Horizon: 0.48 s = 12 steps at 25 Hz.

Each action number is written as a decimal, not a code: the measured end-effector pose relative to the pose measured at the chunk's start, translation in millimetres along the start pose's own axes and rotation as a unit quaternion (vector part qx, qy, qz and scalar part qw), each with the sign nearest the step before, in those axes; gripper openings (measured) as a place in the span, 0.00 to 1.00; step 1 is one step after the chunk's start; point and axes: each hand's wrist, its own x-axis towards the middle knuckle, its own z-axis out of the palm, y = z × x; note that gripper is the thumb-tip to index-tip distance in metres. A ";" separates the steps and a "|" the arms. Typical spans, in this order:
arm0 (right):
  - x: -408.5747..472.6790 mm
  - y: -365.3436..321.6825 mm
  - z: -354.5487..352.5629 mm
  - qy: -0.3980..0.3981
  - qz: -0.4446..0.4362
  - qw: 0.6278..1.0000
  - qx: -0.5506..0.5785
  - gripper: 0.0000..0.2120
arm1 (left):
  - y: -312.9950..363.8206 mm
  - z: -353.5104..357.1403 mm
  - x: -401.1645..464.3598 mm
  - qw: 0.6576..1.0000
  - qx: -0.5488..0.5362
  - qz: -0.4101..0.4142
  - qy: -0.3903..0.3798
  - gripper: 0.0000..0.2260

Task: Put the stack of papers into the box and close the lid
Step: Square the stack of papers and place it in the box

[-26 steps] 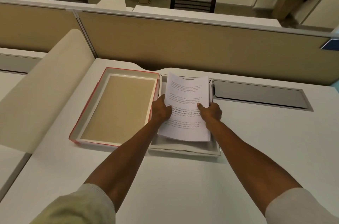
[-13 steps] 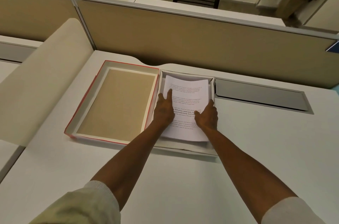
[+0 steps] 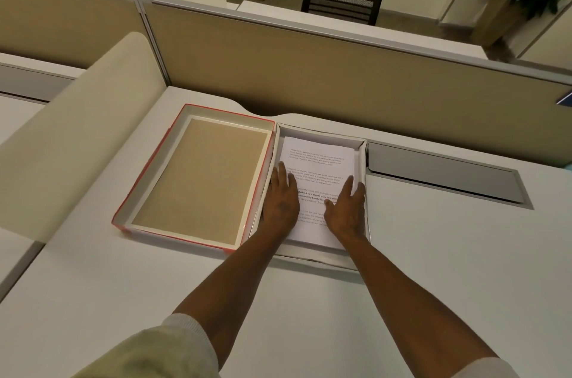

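Note:
The stack of papers (image 3: 318, 160), white sheets with printed text, lies flat inside the shallow white box (image 3: 322, 132) at the desk's middle. My left hand (image 3: 281, 196) rests palm down on the stack's left side, fingers spread. Flat on the stack's right side lies my right hand (image 3: 347, 210), close to the box's right wall. Neither hand grips anything. The lid (image 3: 198, 174), red outside with a tan inner face, lies upside down on the desk, touching the box's left wall.
A grey cable hatch (image 3: 442, 174) is set into the white desk (image 3: 433, 269) right of the box. A tan partition (image 3: 340, 77) closes the far side. A cream divider (image 3: 71, 136) stands at the left. Chairs and plants stand beyond.
The papers went from being held tilted above the box to lying flat inside it. Both hands let go of the sheets' edges and now lie flat on top.

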 end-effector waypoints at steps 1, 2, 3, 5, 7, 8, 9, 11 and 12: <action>-3.8 -0.3 1.5 0.015 -0.029 0.999 -0.022 0.38 | -4.0 2.8 1.3 0.999 0.043 0.018 -0.007 0.30; -7.6 1.0 2.3 0.025 -0.063 0.997 -0.037 0.35 | -7.7 4.2 1.6 0.992 0.118 0.046 -0.010 0.30; -12.0 3.1 2.9 0.032 -0.092 0.994 -0.048 0.31 | -12.3 6.2 3.0 0.976 0.201 0.085 -0.003 0.31; -21.9 8.3 3.6 0.034 -0.127 0.989 -0.071 0.27 | -14.8 7.0 4.6 0.946 0.292 0.142 0.020 0.27; -28.6 12.6 4.2 0.021 -0.147 0.984 -0.095 0.26 | -10.2 5.7 2.7 0.945 0.290 0.150 0.036 0.22; -30.7 14.1 4.2 0.013 -0.158 0.982 -0.104 0.27 | -8.4 5.6 3.2 0.949 0.277 0.146 0.037 0.20; -32.6 14.9 3.5 0.006 -0.166 0.980 -0.109 0.28 | -7.4 4.3 1.8 0.954 0.262 0.140 0.035 0.19; -34.8 15.7 1.6 -0.006 -0.177 0.978 -0.113 0.29 | -8.7 3.2 -4.4 0.957 0.254 0.139 0.021 0.20; -35.7 16.4 0.7 -0.011 -0.182 0.976 -0.116 0.30 | -9.9 2.4 -8.5 0.960 0.246 0.136 0.006 0.22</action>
